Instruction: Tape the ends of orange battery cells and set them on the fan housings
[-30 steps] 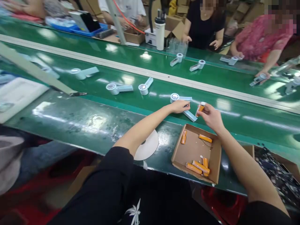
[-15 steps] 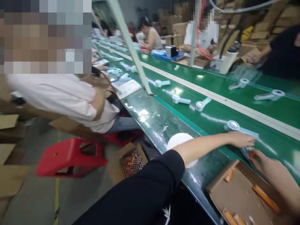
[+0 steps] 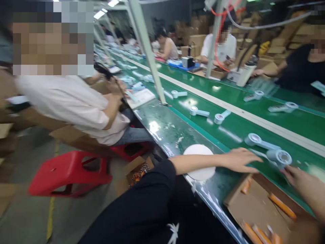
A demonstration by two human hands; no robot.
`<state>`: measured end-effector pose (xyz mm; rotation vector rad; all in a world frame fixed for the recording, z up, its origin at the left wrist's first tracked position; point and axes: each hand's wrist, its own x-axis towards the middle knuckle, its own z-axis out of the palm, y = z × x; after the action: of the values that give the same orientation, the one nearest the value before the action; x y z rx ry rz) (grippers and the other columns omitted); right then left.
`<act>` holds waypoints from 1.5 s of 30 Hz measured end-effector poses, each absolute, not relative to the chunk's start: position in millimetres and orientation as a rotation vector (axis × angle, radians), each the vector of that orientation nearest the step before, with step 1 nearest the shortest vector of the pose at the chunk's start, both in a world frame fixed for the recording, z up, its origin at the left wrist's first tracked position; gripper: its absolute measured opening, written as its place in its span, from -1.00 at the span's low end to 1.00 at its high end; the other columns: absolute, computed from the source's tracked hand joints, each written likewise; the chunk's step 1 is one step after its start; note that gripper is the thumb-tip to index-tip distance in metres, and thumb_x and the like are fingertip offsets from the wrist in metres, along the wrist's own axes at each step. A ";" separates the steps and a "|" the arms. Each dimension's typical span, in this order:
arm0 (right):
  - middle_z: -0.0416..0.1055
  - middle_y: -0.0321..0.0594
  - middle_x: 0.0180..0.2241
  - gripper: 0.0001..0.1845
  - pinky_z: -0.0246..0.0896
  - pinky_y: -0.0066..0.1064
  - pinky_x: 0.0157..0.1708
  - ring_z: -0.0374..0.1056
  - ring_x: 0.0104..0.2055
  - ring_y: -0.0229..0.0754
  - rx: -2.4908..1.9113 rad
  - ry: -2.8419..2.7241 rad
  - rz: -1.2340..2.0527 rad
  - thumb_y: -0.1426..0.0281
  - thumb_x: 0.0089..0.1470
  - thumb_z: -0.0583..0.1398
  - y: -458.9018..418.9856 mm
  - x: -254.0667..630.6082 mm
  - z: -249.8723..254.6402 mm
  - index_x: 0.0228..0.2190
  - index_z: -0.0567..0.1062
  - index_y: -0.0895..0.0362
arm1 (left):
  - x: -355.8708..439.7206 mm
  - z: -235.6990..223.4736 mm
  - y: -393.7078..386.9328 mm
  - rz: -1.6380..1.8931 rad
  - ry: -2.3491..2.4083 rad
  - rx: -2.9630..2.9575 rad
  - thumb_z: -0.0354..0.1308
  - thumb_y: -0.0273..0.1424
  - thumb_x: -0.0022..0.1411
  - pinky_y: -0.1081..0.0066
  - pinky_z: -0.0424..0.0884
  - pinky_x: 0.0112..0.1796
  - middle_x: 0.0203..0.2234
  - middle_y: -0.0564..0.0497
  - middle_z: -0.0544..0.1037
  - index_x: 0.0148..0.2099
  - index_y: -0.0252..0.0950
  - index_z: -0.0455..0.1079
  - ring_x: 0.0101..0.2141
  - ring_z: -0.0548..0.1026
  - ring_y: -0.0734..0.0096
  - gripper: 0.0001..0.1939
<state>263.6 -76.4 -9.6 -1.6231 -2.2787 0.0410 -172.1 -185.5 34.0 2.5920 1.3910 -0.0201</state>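
Left hand [image 3: 241, 160] spread, right hand [image 3: 296, 176] pinching one handheld fan [image 3: 279, 157], second fan [image 3: 254, 139] just beyond, one open carton [image 3: 257, 205] nearby

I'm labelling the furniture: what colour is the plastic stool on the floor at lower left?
The plastic stool is red, best seen in the head view.
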 end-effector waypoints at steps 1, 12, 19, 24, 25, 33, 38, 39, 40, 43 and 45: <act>0.54 0.17 -0.49 -0.46 0.23 0.06 -0.52 0.43 -0.59 0.27 -1.822 -2.345 -0.001 -0.13 0.23 0.01 -87.8 266.1 -0.8 -0.49 0.56 -0.10 | -160.8 27.0 -191.0 0.014 1.322 2.603 0.17 -0.17 0.55 0.04 0.54 0.16 0.25 -0.17 0.49 0.27 -0.22 0.47 0.15 0.52 0.13 -0.62; 0.70 -0.02 -0.14 -0.58 0.41 -0.26 -0.16 0.61 -0.19 0.03 -1.837 -2.107 0.239 0.13 0.42 0.13 -177.7 217.5 56.4 0.02 0.62 0.13 | -259.3 -29.6 -265.9 -0.126 1.303 2.481 0.39 -0.08 0.27 -0.34 0.19 0.38 0.52 -0.15 0.21 0.40 -0.12 0.38 0.50 0.04 -0.39 -0.28; 0.68 -0.17 -0.26 -0.59 0.28 -0.35 -0.27 0.57 -0.25 -0.09 -1.377 -2.309 0.990 0.11 0.48 0.09 -273.9 140.5 76.0 -0.16 0.63 0.08 | -233.7 4.1 -285.2 0.249 1.194 2.665 0.43 -0.32 0.19 -0.11 0.45 0.26 0.37 -0.23 0.40 0.28 -0.24 0.38 0.37 0.26 -0.24 -0.36; 0.69 -0.21 -0.29 -0.55 0.26 -0.42 -0.38 0.53 -0.40 -0.18 -1.095 -2.275 1.638 -0.02 0.35 0.28 -302.0 103.8 71.7 -0.09 0.61 0.12 | -192.2 29.5 -291.6 0.981 1.144 2.653 0.43 -0.23 0.23 -0.10 0.39 0.27 0.13 -0.22 0.54 0.28 -0.24 0.31 0.29 0.30 -0.16 -0.34; 0.68 -0.22 -0.35 -0.57 0.25 -0.44 -0.41 0.51 -0.44 -0.22 -1.010 -2.243 1.686 0.00 0.38 0.25 -306.2 99.0 68.8 -0.15 0.62 0.12 | -185.8 30.7 -289.5 1.041 1.135 2.640 0.44 -0.23 0.23 -0.11 0.37 0.28 0.12 -0.21 0.54 0.29 -0.24 0.29 0.29 0.30 -0.15 -0.33; 0.60 -0.25 -0.45 -0.59 0.09 -0.40 -0.44 0.45 -0.45 -0.23 -0.859 -2.717 1.392 0.12 0.47 0.21 -317.7 104.0 49.8 -0.31 0.66 0.10 | -186.8 0.6 -275.8 1.246 1.373 2.141 0.42 -0.15 0.29 -0.03 0.56 0.13 0.26 -0.19 0.36 0.44 -0.08 0.17 0.30 0.31 -0.09 -0.20; 0.66 -0.05 -0.15 -0.67 0.29 -0.31 -0.18 0.54 -0.13 -0.03 -1.842 -2.632 0.466 0.28 0.52 0.09 -267.3 160.9 44.6 -0.01 0.62 0.13 | -189.6 -25.4 -291.7 1.083 1.365 2.000 0.44 -0.17 0.27 0.16 0.66 -0.06 0.29 -0.20 0.30 0.44 -0.04 0.20 0.31 0.25 -0.08 -0.21; 0.64 0.04 -0.09 -0.68 0.31 -0.28 -0.14 0.53 -0.06 0.03 -2.023 -2.593 0.243 0.34 0.50 0.07 -259.1 172.4 40.3 0.03 0.59 0.17 | -189.1 -30.0 -294.3 1.063 1.359 2.004 0.44 -0.18 0.27 0.13 0.66 -0.04 0.28 -0.19 0.31 0.44 -0.03 0.20 0.31 0.25 -0.09 -0.21; 0.61 0.11 -0.04 -0.68 0.32 -0.25 -0.11 0.50 0.00 0.08 -2.144 -2.584 0.080 0.38 0.49 0.06 -252.8 181.9 35.5 0.06 0.56 0.20 | -188.2 -34.3 -296.4 1.046 1.354 2.014 0.43 -0.20 0.27 0.09 0.65 -0.01 0.28 -0.19 0.31 0.44 -0.03 0.19 0.32 0.25 -0.10 -0.21; 0.52 0.19 0.06 -0.66 0.33 -0.22 -0.05 0.44 0.09 0.11 -2.252 -2.654 -0.098 0.43 0.46 0.04 -244.6 196.6 22.4 0.11 0.50 0.24 | -184.0 -43.4 -300.0 0.992 1.345 2.079 0.42 -0.23 0.27 -0.08 0.56 0.13 0.28 -0.21 0.33 0.45 -0.04 0.15 0.32 0.26 -0.13 -0.20; 0.50 0.19 0.08 -0.65 0.33 -0.23 -0.03 0.43 0.12 0.11 -2.242 -2.691 -0.094 0.48 0.43 0.04 -243.3 198.5 18.1 0.11 0.50 0.24 | -180.9 -45.4 -300.7 0.944 1.340 2.122 0.42 -0.24 0.27 -0.16 0.49 0.19 0.27 -0.22 0.35 0.45 -0.05 0.14 0.31 0.27 -0.15 -0.18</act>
<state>198.5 -243.3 18.1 -2.2419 -2.6911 -0.0938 -180.9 -300.7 -45.4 2.1219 1.3402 0.9440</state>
